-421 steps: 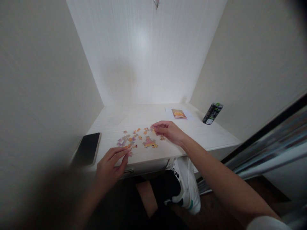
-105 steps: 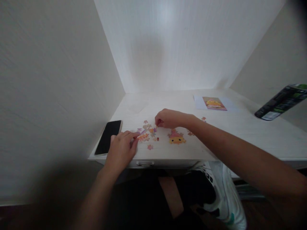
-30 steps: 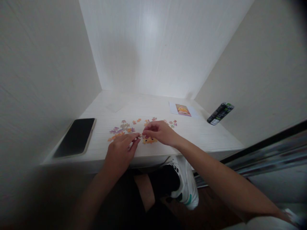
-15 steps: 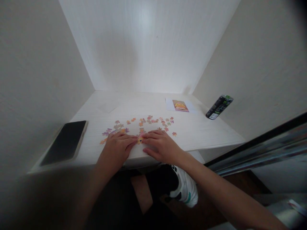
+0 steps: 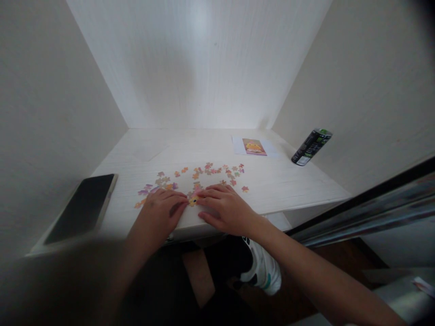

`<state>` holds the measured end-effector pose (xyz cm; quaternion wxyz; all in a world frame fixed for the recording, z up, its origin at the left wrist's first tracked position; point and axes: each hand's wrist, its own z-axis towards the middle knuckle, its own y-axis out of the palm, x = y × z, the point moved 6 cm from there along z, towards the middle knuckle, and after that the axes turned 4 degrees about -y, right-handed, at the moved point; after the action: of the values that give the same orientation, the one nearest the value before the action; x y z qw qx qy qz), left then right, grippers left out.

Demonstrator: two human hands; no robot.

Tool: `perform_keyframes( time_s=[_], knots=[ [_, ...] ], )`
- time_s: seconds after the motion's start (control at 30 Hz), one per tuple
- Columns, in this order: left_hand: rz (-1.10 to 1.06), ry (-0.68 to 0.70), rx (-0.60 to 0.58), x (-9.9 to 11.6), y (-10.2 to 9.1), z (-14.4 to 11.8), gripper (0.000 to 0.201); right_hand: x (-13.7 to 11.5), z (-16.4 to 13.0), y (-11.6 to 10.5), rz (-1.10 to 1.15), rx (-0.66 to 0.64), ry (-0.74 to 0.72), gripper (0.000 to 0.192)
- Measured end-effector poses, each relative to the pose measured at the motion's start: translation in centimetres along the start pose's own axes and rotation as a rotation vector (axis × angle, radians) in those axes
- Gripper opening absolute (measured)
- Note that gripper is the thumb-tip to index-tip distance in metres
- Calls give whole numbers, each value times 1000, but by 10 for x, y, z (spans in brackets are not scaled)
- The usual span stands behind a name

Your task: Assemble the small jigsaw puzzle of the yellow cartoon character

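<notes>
Small yellow jigsaw puzzle pieces (image 5: 193, 200), with a black eye-like dot, lie together near the table's front edge between my hands. My left hand (image 5: 162, 210) pinches their left side between thumb and fingertips. From the other side, my right hand (image 5: 222, 206) rests its outstretched fingertips on the right side of these pieces, its thumb apart from the fingers. Just behind are pink and tan pieces (image 5: 197, 186), partly covered by my fingers. Loose jigsaw pieces (image 5: 214, 170) are scattered in an arc beyond both hands, some partly hidden by my left hand.
A black-screened tablet or phone (image 5: 81, 208) lies at the left of the white table (image 5: 272, 185). At the back right is a picture card (image 5: 254, 147) with a yellow figure, on white paper. A dark can (image 5: 311, 147) stands to the right. Walls enclose three sides.
The view has shifted slightly, so the table things sit a little further left. My left fingertips have drawn back slightly, showing more of the yellow pieces. Both hands stay at them.
</notes>
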<state>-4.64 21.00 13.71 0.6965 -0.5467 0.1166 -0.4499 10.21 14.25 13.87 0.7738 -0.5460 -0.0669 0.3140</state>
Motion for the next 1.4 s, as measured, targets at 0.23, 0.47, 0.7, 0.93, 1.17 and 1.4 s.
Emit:
perform_keyframes(
  time_s=[0.23,0.47,0.7,0.93,1.17,1.4],
  knots=[
    [-10,-64,-10,-4,2,1,21,1,0,3,-32,-3,1,35],
    [10,58,17,2,4,2,26,0,0,2,-39,8,12,34],
    [95,112,-21,11,4,-3,25,-2,0,2,-42,3,12,33],
    [121,10,163,4,-16,-13,25,-2,0,5,-40,6,20,31],
    [228,-304,376,-57,-79,-33,26,-1,-1,8,-49,13,-1,31],
    [212,-407,162,-77,-81,-43,34,-5,-1,6,-93,25,-12,30]
  ],
)
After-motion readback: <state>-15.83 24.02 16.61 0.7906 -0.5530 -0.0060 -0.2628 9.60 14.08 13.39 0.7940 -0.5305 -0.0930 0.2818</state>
